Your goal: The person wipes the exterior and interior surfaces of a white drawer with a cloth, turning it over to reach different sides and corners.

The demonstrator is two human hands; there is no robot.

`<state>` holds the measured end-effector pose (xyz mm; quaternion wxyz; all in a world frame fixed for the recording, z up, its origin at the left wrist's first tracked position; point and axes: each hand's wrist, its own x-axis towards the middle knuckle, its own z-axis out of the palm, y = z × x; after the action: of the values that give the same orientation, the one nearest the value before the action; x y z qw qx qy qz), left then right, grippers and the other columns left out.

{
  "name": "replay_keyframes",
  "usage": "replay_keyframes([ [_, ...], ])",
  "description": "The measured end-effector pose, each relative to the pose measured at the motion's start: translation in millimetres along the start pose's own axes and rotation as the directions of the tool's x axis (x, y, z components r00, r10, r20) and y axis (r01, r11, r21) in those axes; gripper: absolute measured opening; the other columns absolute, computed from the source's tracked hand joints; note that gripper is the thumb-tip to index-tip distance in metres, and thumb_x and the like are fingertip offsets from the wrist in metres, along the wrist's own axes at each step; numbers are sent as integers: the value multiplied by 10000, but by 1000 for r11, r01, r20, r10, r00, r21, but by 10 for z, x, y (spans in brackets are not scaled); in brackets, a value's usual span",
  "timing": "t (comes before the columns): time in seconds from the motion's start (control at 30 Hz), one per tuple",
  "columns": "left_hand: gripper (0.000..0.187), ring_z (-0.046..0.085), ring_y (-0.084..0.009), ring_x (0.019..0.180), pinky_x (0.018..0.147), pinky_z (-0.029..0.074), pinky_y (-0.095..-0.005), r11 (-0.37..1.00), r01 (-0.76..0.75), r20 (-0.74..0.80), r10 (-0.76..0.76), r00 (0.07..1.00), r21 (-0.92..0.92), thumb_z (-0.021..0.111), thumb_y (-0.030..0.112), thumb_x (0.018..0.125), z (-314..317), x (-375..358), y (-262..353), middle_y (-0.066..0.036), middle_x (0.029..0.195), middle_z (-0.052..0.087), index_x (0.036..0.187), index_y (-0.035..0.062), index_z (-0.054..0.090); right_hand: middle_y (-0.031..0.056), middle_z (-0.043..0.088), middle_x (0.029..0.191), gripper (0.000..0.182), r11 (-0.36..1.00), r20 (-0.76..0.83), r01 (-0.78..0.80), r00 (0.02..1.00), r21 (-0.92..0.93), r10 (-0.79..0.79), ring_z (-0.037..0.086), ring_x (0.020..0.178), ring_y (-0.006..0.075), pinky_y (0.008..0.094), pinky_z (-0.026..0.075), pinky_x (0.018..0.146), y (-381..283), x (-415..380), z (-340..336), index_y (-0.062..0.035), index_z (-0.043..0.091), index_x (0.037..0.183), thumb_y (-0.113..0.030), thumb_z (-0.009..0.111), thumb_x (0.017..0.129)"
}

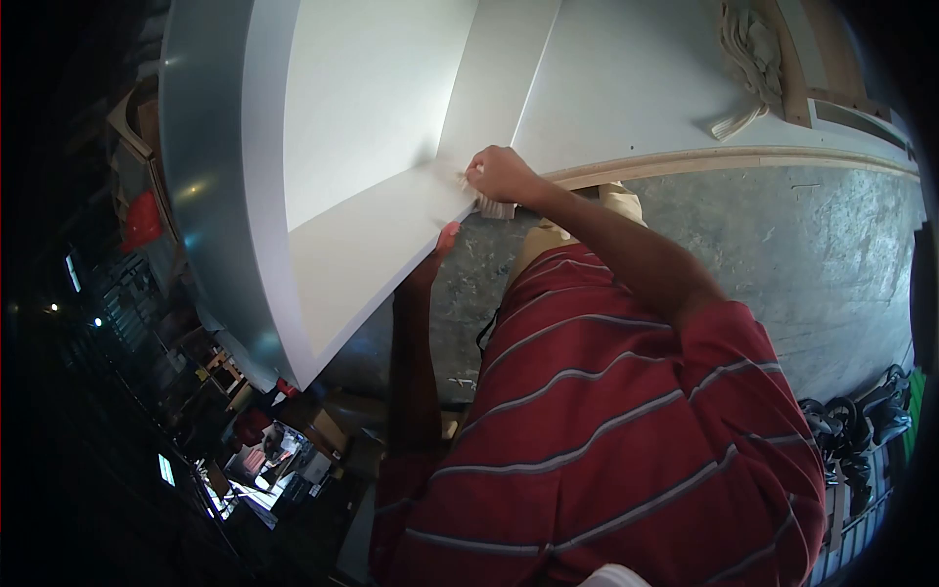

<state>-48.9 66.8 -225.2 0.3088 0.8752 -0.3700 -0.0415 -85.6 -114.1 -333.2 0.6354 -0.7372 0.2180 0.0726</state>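
Note:
My right hand (504, 176) is closed around a whitish ribbed rag (497, 208), blurred where it meets the inner corner of a white open cabinet (381, 205). The rag's loose end hangs over the cabinet's front edge. Lower down, my left hand (430, 262) grips that same edge from beneath, its thumb showing at the rim and its other fingers mostly hidden. The cabinet stands tilted in view, with a bluish-grey outer side (210, 196).
A white panel with a wooden edge strip (685, 161) extends right, bearing another crumpled cloth (751, 59). Grey concrete floor (782, 235) lies below. A red object (142, 220) and a cluttered workbench (279, 460) are at left; dark bagged items (861, 416) sit at right.

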Motion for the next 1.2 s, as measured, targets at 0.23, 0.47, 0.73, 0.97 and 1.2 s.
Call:
replay_keyframes([
  [0.23, 633, 619, -261, 1004, 880, 514, -385, 963, 262, 86, -256, 963, -65, 881, 240, 709, -45, -55, -84, -122, 1135, 630, 1205, -7, 574, 168, 707, 866, 251, 944, 102, 228, 961, 239, -258, 682, 833, 280, 376, 526, 768, -531, -153, -194, -34, 735, 922, -261, 682, 829],
  [0.47, 700, 586, -281, 1096, 963, 466, -396, 959, 283, 128, -283, 950, 23, 843, 343, 737, -30, -46, -67, -132, 1199, 606, 1282, 31, 534, 110, 599, 985, 203, 835, -26, 471, 867, -283, -498, 655, 854, 292, 419, 553, 694, 273, 327, 90, -73, 586, 973, -244, 640, 877],
  [0.73, 691, 578, -283, 1126, 967, 466, -421, 990, 127, 141, -134, 981, 53, 807, 420, 765, -9, -134, -249, -127, 1208, 605, 1280, 44, 540, 88, 579, 1068, 177, 896, 67, 370, 928, -243, -365, 632, 963, 268, 365, 551, 845, -80, 1057, -830, -141, 575, 1060, -235, 527, 918],
  [0.97, 678, 574, -277, 1136, 972, 462, -414, 979, 181, 115, -170, 979, -95, 801, 414, 773, 24, -86, -119, -119, 1217, 601, 1279, 48, 537, 110, 588, 1004, 163, 704, -410, 74, 768, -707, -493, 588, 983, 333, 423, 500, 831, 458, 1857, -2601, -101, 608, 986, -248, 585, 919],
  [1.2, 693, 566, -289, 1156, 1000, 443, -438, 986, 143, 143, -129, 981, -92, 781, 423, 786, 56, -53, -136, -135, 1227, 598, 1309, 46, 525, 146, 590, 1139, 185, 679, -504, 52, 629, -733, -592, 568, 1101, 295, 420, 486, 926, 413, 1399, -1834, -95, 646, 1049, -211, 615, 908],
])
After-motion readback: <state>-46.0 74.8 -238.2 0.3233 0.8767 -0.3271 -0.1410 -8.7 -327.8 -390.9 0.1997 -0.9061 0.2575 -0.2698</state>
